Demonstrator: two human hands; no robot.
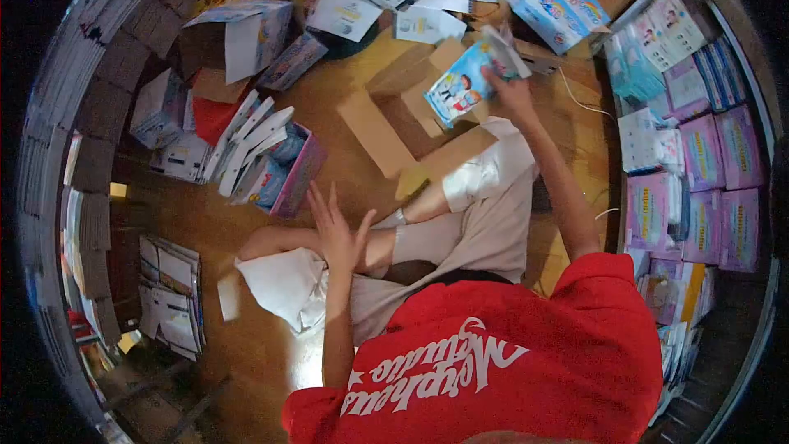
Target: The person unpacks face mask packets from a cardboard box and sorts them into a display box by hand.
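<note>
My right hand (511, 89) grips a light-blue cartoon-printed packet (462, 86) by its upper right side. The packet is held above an open brown cardboard box (371, 127), whose flaps are spread out. My left hand (333, 228) is empty with its fingers spread, near the lower right corner of a pink box (300, 173). Several white-edged flat packs (246, 144) and blue-printed packets (269, 181) stand tilted inside that pink box. Whether the cardboard box holds anything is hard to see.
Opened white cartons (345, 13) and a blue printed box (560, 10) lie at the far side. Shelves of pink packs (703, 152) line the right. Stacked flat goods (78, 90) rise at the left. A white cable (582, 97) runs across the wooden floor (222, 238).
</note>
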